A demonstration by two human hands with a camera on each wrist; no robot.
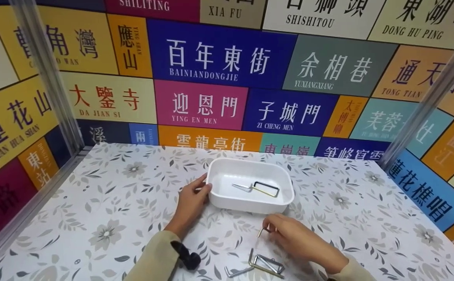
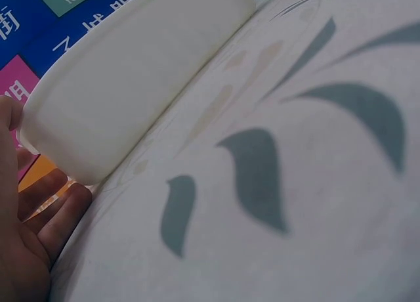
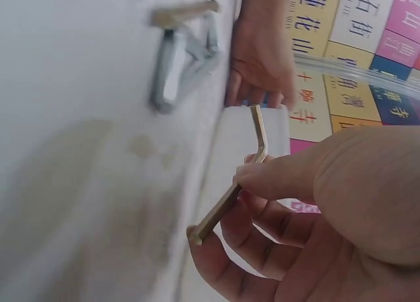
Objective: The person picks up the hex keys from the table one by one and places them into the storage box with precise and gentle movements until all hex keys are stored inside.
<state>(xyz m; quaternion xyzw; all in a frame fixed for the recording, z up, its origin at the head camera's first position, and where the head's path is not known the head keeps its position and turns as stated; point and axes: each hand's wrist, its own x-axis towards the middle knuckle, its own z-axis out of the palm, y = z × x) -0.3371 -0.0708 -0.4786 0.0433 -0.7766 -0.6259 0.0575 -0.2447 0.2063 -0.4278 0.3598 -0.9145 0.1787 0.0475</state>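
Note:
My left hand [image 1: 191, 200] touches the left end of a white plastic container [image 1: 246, 205], thumb by its rim and fingers [image 2: 64, 213] at its lower corner. Inside the container lie a silver hex key [image 1: 242, 187] and brass and black ones [image 1: 266, 190] beside it. In front of its near wall, my right hand [image 1: 293, 236] pinches a brass-coloured hex key [image 3: 218, 213] between thumb and fingers, its bent short end pointing away from the palm. Several more silver and brass hex keys [image 1: 266, 269] lie in a loose pile on the table, below the right hand in the head view.
A floral cloth [image 1: 105, 234] covers the table. Behind it stands a wall of coloured name signs [image 1: 219, 54], with clear upright edge strips [image 1: 51, 74] at the corners. A small black object [image 1: 187, 255] sits at the left sleeve.

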